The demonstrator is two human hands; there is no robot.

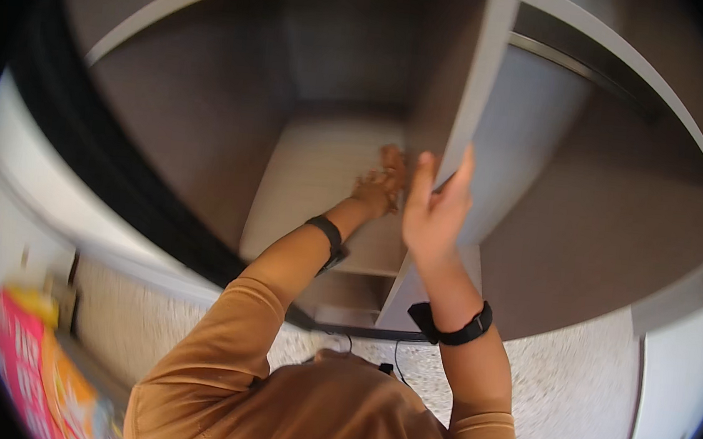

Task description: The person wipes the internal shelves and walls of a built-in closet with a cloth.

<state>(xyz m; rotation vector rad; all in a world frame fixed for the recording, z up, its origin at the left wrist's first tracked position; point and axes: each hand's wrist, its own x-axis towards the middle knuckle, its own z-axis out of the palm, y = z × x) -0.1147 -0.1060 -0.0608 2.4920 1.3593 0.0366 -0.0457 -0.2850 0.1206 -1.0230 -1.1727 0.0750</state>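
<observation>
My left hand [381, 184] reaches over a pale wooden shelf board [312, 187] inside a cupboard. Its fingers look spread and blurred, near the upright divider panel [473, 96]; whether they touch it I cannot tell. Nothing shows in that hand. My right hand [435, 214] is raised at the divider's front edge, with thumb and fingers apart and no object visible between them. Whether it touches the panel is unclear. Black bands circle both wrists.
Right of the divider is a second compartment with a metal hanging rail [558, 58] near its top. Below the shelf, a lower gap [351, 290] shows. A pink and orange package [29, 367] stands at lower left. White panels [679, 390] flank the speckled floor [569, 406].
</observation>
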